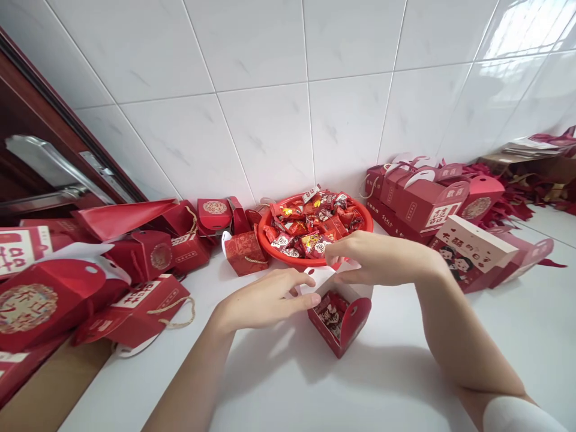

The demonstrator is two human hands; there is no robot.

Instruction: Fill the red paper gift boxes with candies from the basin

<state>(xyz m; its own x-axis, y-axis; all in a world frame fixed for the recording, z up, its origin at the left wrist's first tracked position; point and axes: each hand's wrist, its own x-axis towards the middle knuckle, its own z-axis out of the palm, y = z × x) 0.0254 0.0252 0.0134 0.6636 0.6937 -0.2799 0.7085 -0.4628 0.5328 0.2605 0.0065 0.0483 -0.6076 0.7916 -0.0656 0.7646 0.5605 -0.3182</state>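
Working room runs from the small box (339, 330) toward the near side, between red boxes at left (144, 303) and right boxes (414, 192); the sweet-filled basket (288, 257) sits just behind. White tabletop (270, 390), pale tiled wall (261, 54), dark door (22, 114) at far left. Box stands open, wrapped sweets (330, 312) inside, between the hands. Left hand (274, 297): thumb and forefinger slightly apart at its left edge. Right hand (360, 258): fingers bent at the back flap. Cannot tell whether either pinches card.
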